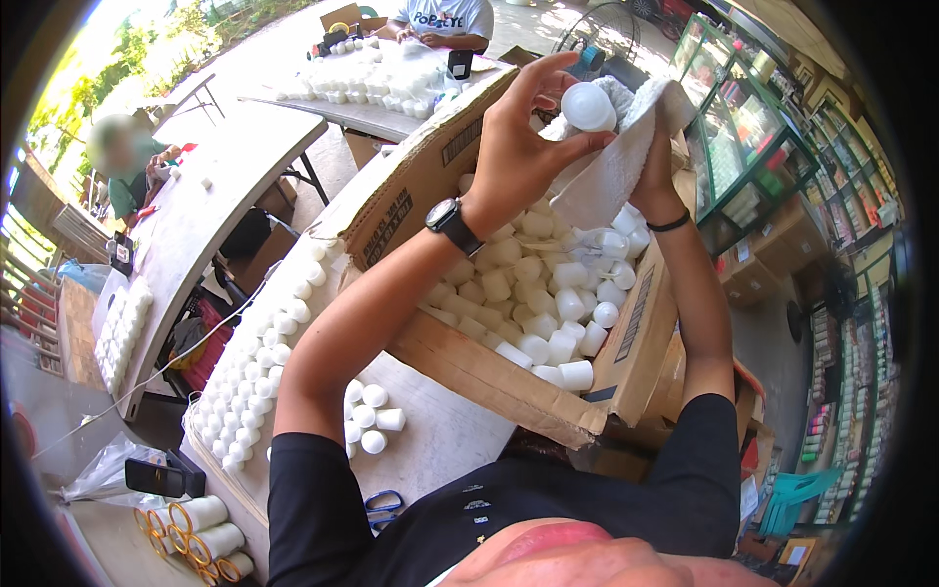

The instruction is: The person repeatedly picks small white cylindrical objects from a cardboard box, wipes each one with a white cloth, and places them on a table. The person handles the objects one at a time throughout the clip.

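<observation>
My left hand [517, 136], with a black-strapped watch on its wrist, holds a round, translucent white cup-like piece [588, 106] between thumb and fingers, above an open cardboard box [499, 381]. Behind and beside that piece, my right hand [655, 165] grips a white terry cloth [605, 180]; the cloth hides part of its fingers. The left thumb lies against the cloth's edge. Below both hands, the box holds a heap of small white cylindrical pieces [539, 293], lying at all angles. Some clear plastic [590, 246] lies on the heap.
Rows of white pieces [253, 381] stand on the table left of the box, near a loose cluster [374, 418]. Blue-handled scissors [383, 506] lie by my body. Two people work at other tables [242, 139]. A glass cabinet [741, 125] stands at right.
</observation>
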`<state>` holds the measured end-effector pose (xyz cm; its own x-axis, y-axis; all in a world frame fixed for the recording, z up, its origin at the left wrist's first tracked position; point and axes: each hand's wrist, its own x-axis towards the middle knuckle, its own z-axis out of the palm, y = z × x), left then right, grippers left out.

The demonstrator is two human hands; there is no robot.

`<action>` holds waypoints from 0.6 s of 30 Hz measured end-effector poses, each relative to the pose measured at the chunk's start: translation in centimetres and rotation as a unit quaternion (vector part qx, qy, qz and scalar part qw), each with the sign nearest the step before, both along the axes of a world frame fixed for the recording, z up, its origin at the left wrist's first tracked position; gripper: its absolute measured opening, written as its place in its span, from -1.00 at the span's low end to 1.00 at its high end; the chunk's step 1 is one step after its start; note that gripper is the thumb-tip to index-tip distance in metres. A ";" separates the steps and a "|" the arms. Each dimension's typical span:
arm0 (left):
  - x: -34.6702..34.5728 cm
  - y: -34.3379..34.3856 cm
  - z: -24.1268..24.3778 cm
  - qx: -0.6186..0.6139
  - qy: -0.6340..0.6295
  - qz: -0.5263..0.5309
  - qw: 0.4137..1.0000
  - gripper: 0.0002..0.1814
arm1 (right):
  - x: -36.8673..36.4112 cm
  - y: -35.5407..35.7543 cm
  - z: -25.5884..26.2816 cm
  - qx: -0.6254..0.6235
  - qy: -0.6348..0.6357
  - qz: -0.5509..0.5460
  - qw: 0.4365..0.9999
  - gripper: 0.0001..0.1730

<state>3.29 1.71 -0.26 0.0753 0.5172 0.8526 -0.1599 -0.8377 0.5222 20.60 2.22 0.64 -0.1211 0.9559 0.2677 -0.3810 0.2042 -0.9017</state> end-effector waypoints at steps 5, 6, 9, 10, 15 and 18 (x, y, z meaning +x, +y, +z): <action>-0.2 0.5 0.1 0.012 -0.062 0.024 0.998 -0.10 | -0.7 0.1 0.1 0.047 -0.061 -0.064 0.995 -0.21; -0.4 0.1 0.4 0.006 -0.063 0.028 0.998 -0.09 | -0.9 0.0 0.1 0.048 -0.071 -0.081 0.993 -0.23; -0.8 0.1 0.3 0.005 -0.019 0.039 0.999 -0.14 | -1.8 -0.1 0.1 0.068 -0.097 -0.076 0.990 -0.28; -0.9 0.2 0.3 0.008 0.004 0.045 0.999 -0.17 | -1.5 -0.1 -0.1 0.087 -0.105 -0.040 0.990 -0.30; -0.8 0.1 -0.2 0.125 0.143 0.161 0.969 -0.43 | -1.3 -0.3 0.2 0.020 -0.096 -0.017 0.995 -0.41; -0.4 -0.5 -0.3 0.130 0.166 0.212 0.954 -0.45 | -1.3 -1.1 0.9 -0.013 -0.010 0.102 0.995 -0.51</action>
